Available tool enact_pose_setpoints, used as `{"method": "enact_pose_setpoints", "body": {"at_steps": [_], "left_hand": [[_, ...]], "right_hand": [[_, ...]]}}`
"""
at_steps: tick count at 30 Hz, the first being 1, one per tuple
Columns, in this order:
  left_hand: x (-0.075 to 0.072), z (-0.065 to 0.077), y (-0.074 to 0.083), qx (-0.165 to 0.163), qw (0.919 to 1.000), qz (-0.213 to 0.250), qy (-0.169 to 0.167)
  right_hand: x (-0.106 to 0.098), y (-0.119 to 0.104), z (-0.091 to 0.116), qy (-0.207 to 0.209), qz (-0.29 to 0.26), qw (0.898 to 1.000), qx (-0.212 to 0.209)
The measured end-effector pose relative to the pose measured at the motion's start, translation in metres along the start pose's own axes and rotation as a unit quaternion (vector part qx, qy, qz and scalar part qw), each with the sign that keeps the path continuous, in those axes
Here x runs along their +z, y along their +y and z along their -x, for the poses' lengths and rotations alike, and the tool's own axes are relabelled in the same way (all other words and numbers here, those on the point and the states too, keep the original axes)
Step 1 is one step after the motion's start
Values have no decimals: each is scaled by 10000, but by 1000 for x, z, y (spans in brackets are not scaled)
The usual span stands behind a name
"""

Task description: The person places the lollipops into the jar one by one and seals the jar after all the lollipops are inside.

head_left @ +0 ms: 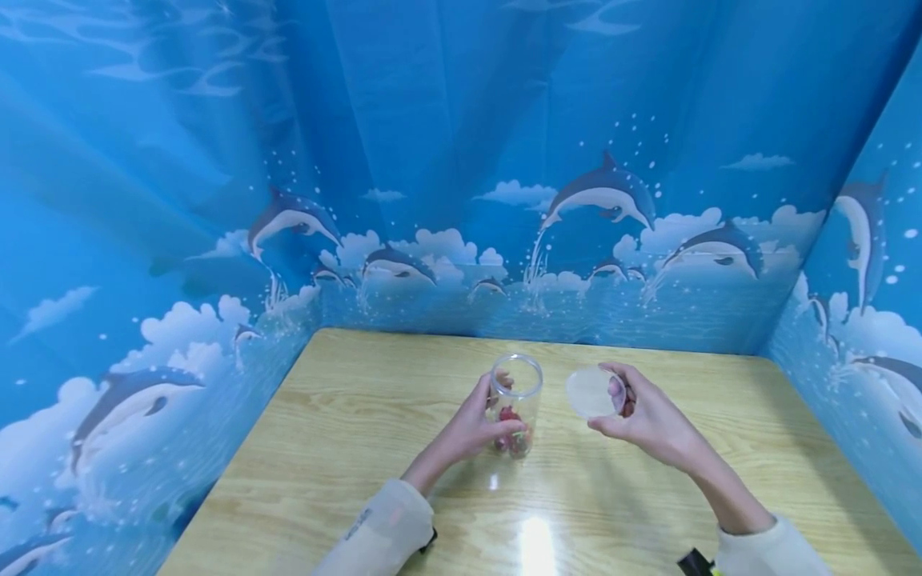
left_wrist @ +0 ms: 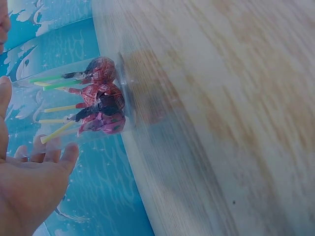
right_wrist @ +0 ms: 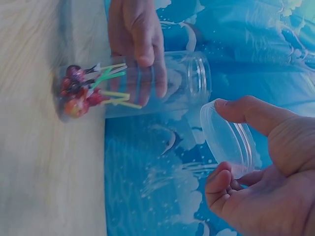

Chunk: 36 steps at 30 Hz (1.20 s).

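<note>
A clear plastic jar (head_left: pixel 518 400) stands upright on the table with its round mouth uncovered. Several lollipops (left_wrist: pixel 102 93) lie at its bottom, heads down, in red, pink and dark wrappers with green and yellow sticks (right_wrist: pixel 115 93). My left hand (head_left: pixel 479 422) grips the jar's side, thumb in front and fingers behind. To the right of the jar, my right hand (head_left: pixel 648 412) holds a clear round lid (head_left: pixel 592 392) by its edge between thumb and fingers. In the right wrist view the lid (right_wrist: pixel 226 137) is tilted beside the jar's threaded mouth.
The wooden table (head_left: pixel 346 400) carries the jar near its far edge. Blue sheets printed with dolphins (head_left: pixel 601 192) and clouds hang behind the table and along both sides. A bright light reflection (head_left: pixel 536 544) shows on the tabletop.
</note>
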<state>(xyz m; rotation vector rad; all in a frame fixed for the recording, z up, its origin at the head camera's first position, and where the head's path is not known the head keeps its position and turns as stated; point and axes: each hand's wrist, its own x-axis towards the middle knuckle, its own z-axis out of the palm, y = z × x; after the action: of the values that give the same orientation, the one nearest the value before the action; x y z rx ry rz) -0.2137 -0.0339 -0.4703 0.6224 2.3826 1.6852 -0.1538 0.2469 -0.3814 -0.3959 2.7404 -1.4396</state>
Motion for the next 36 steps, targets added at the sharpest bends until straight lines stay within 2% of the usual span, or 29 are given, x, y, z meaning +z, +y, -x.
{"method": "enact_pose_setpoints", "body": {"at_steps": [14,24,36], "left_hand": [[0,-1,0,101,9999,112,-45],[0,-2,-1,111,9998,122,-59],[0,0,-1,52,10000,70,-37]], "right_hand": [[3,-23,-16,-73,383,9988,-288],[5,-27,-20,-137,639,9967,-490],[5,-32,-24,-182,590,9963,-595]]}}
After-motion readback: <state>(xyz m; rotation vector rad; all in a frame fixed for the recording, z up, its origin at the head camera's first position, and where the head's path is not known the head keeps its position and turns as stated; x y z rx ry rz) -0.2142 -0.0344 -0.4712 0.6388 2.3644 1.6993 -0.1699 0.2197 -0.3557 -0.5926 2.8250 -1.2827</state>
